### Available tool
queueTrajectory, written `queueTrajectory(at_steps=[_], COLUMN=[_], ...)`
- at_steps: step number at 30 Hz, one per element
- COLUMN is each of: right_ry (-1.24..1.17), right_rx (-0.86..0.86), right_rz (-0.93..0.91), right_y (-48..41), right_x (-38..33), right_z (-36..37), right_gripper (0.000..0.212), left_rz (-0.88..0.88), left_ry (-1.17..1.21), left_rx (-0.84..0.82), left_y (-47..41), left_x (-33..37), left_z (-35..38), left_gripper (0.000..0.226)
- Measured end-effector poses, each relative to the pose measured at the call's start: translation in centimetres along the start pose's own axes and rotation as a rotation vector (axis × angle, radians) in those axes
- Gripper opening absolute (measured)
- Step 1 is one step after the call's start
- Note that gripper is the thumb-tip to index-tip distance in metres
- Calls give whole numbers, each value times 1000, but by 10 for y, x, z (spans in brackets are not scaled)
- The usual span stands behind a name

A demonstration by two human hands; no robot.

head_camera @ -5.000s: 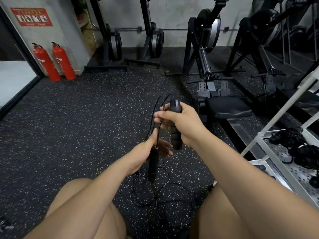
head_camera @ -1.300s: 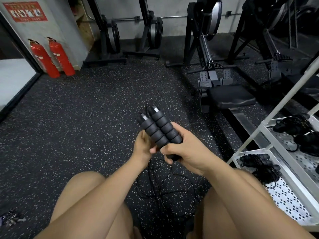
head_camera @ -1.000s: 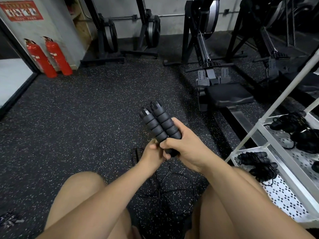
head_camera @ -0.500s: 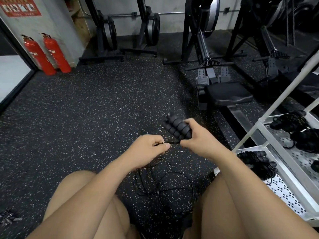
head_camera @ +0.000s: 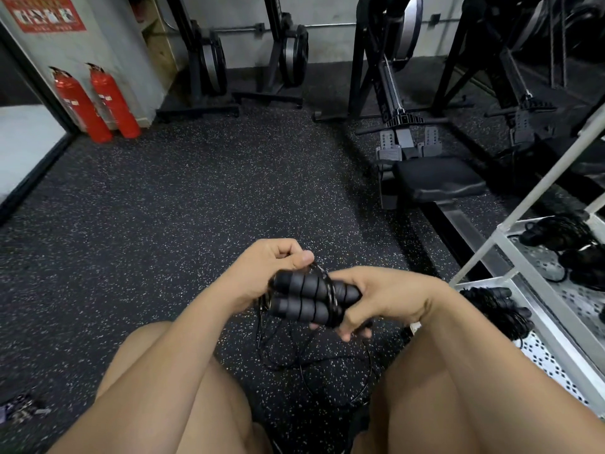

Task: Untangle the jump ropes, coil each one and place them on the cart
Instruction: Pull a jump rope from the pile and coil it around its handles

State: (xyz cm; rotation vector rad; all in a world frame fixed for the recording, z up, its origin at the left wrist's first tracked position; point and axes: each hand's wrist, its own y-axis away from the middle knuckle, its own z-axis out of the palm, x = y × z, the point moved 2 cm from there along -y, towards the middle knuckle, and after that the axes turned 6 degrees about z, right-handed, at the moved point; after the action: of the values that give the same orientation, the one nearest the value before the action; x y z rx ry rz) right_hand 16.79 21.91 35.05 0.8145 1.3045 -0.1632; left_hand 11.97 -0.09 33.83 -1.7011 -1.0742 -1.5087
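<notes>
Head view, lower centre: clasps two ribbed black foam handles (head_camera: 301,298), side by side and level, in the right grip (head_camera: 386,296), fingers curled round their right ends. Pinches thin black cord (head_camera: 331,290) above them in the left grip (head_camera: 271,267), thumb on bent fingers; one turn across the foam, slack on the speckled rubber floor (head_camera: 163,224). Half a second ago: handles tilted up, pinch further left. Right edge: white perforated metal cart (head_camera: 510,257) holding coiled ropes (head_camera: 497,306). Upper left: red sign (head_camera: 49,11), lettering unreadable.
</notes>
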Motion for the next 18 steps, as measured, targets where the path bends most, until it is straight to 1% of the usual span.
queueTrajectory(at_steps=[1, 3, 5, 7, 8, 10, 11, 13, 15, 16, 17, 18], right_ry=[-63, -195, -290, -400, -464, -573, -586, -507, -347, -242, -143, -70], right_rx=[24, 75, 152, 252, 307, 431, 505, 685, 845, 889, 887, 836], right_rz=[-52, -149, -229, -286, -306, -321, -309, -222, -82, -9, 63, 133], right_y=[2, 0, -4, -7, -8, -8, -7, -4, -3, -2, -3, -4], right_x=[-1, -1, -2, -3, -3, -2, -1, 4, 11, 14, 17, 20], right_z=[-2, -6, -10, -15, -18, -26, -30, -37, -41, -42, -42, -40], right_gripper=[51, 56, 55, 54, 56, 59, 58, 51, 46, 46, 47, 48], left_rz=[-14, -23, -72, -131, -138, -110, -87, -42, -22, -11, 2, 14], left_ry=[51, 34, 32, 64, 40, -99, -190, -376, -494, -498, -485, -475], left_rx=[5, 34, 64, 91, 91, 62, 45, 13, 10, 21, 32, 43], left_y=[-1, -4, -6, -10, -11, -11, -9, -6, -4, -3, -3, -3], left_x=[0, -3, -8, -11, -11, -10, -8, -7, -6, -6, -6, -7], left_z=[3, 7, 13, 18, 20, 21, 20, 18, 17, 16, 15, 12], left_gripper=[23, 23, 26, 24, 23, 32, 36, 37, 33, 31, 30, 29])
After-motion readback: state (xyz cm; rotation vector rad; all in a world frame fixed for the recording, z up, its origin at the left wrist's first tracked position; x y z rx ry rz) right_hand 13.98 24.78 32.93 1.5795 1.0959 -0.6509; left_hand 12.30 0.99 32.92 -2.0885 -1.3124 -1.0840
